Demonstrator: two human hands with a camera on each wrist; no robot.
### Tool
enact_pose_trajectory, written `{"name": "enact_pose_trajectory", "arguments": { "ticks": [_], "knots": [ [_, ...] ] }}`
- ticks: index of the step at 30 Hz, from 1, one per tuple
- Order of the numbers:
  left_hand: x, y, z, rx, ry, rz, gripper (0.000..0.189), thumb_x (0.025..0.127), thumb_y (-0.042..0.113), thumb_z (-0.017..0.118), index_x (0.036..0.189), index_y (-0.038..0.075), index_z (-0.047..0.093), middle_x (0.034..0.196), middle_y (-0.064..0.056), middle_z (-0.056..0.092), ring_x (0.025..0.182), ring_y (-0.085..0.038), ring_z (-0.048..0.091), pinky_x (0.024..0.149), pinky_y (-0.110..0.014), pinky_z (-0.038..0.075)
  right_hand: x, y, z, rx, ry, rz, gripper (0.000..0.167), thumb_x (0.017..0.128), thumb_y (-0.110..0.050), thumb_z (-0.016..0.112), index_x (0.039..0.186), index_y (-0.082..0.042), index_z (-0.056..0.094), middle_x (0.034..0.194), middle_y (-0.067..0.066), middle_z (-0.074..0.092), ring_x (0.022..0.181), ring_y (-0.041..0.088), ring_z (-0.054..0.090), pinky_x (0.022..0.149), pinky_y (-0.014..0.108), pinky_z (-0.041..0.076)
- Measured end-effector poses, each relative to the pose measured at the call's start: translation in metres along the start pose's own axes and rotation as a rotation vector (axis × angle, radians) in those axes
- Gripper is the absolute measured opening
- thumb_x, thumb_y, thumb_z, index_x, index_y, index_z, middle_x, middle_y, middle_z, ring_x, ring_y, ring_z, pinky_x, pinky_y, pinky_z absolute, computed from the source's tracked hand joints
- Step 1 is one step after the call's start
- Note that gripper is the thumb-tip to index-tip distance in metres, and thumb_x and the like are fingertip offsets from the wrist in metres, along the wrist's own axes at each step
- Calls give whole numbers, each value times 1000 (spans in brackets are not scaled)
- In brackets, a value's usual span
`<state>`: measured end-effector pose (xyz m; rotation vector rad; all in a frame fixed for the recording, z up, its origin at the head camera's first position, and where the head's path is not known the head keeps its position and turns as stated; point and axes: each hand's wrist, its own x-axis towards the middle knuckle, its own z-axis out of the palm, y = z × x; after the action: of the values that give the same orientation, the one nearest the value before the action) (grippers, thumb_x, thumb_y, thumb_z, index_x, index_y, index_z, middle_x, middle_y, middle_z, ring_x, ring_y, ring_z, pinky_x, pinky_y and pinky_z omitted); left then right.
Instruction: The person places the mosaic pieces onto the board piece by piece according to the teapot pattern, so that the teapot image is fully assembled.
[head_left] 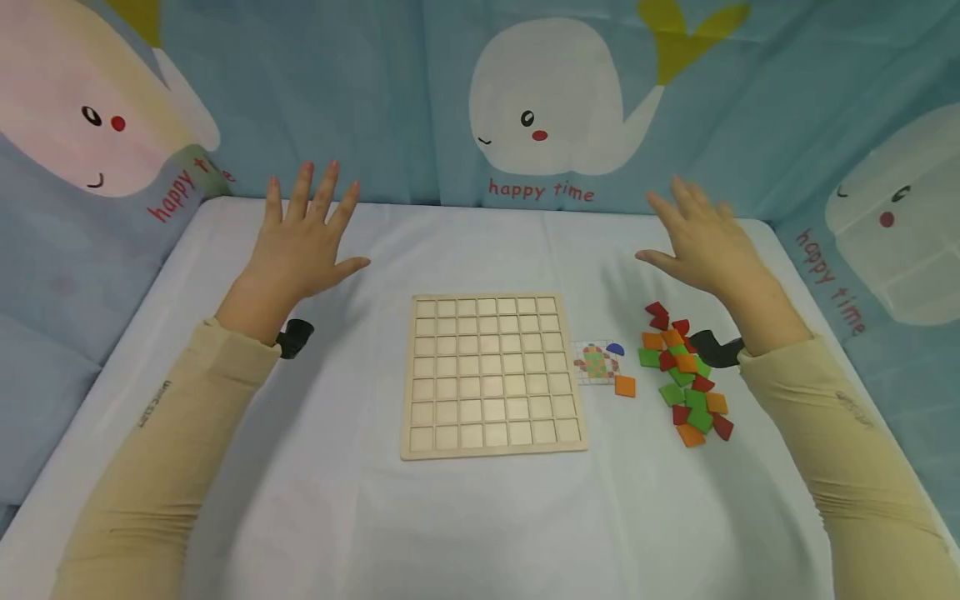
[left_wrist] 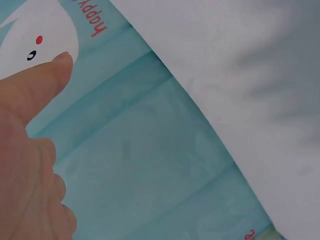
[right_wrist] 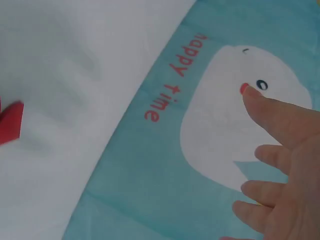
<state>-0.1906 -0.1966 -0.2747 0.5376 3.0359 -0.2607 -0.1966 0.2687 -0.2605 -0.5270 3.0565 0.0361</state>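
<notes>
My left hand [head_left: 298, 242] is raised over the far left of the table with its fingers spread, holding nothing. On the far right my right hand [head_left: 701, 237] hovers with fingers outstretched and its palm bare in the right wrist view. A square wooden grid board [head_left: 491, 375] lies between the arms, its cells bare. Beside it on the right is a small pattern card [head_left: 595, 363] with a blue half-round piece [head_left: 615, 349] and an orange square tile [head_left: 625, 386] at its edge. A heap of red, green and orange tiles [head_left: 696, 398] lies nearer the right forearm.
The white-covered table [head_left: 480, 525] meets a blue curtain [head_left: 375, 100] with printed whales at its back and sides. A black camera mount [head_left: 296, 338] sticks out from the left wrist, and another black mount [head_left: 716, 349] overlaps the tile heap in the head view.
</notes>
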Motion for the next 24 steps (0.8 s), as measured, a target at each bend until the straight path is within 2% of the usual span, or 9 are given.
{"name": "enact_pose_trajectory", "arguments": {
  "ticks": [5,8,11,15,18,21,24],
  "knots": [
    [-3,8,7,-19,13,6,91,96,50,45,149,9,-15,149,-13,-34,134,-36,-30,103,-64,-14,1,-4,7,62,57,-12,77,93,-34,59,150,0,19,153,27,8,138,46,11,104,64,16],
    [-11,18,20,-75,48,10,91,96,49,46,149,8,-15,150,-14,-32,135,-35,-29,104,-65,-10,0,-8,14,122,75,23,74,93,-34,59,149,-2,23,153,25,14,138,44,17,104,62,21],
    [-18,31,36,-144,62,24,90,96,49,47,150,8,-12,151,-15,-28,136,-35,-28,105,-66,-5,-1,-11,23,244,96,67,69,94,-33,59,148,-3,29,151,23,24,137,41,23,105,59,24],
    [-27,49,60,-222,-22,28,91,95,50,48,151,6,-8,152,-20,-22,135,-38,-27,103,-68,-5,-10,-16,43,476,121,104,59,93,-29,61,142,-2,41,141,22,42,129,39,37,104,55,30],
    [-33,59,74,-290,-85,25,91,93,48,53,151,4,-3,153,-23,-17,136,-42,-23,102,-69,-7,-19,-19,59,622,132,107,49,93,-27,61,133,-1,51,130,21,53,119,38,49,97,53,40],
    [-34,67,82,-375,-88,51,91,91,44,58,151,0,5,153,-26,-10,138,-46,-14,102,-70,-4,-26,-20,67,696,119,113,39,94,-26,61,123,0,59,119,20,61,106,36,58,87,48,49],
    [-34,73,86,-451,-103,113,89,91,43,59,150,-2,11,154,-27,-2,139,-47,-5,103,-70,0,-32,-17,71,708,70,126,31,93,-24,63,112,1,65,105,17,66,93,32,62,77,40,53]
  ]
}}
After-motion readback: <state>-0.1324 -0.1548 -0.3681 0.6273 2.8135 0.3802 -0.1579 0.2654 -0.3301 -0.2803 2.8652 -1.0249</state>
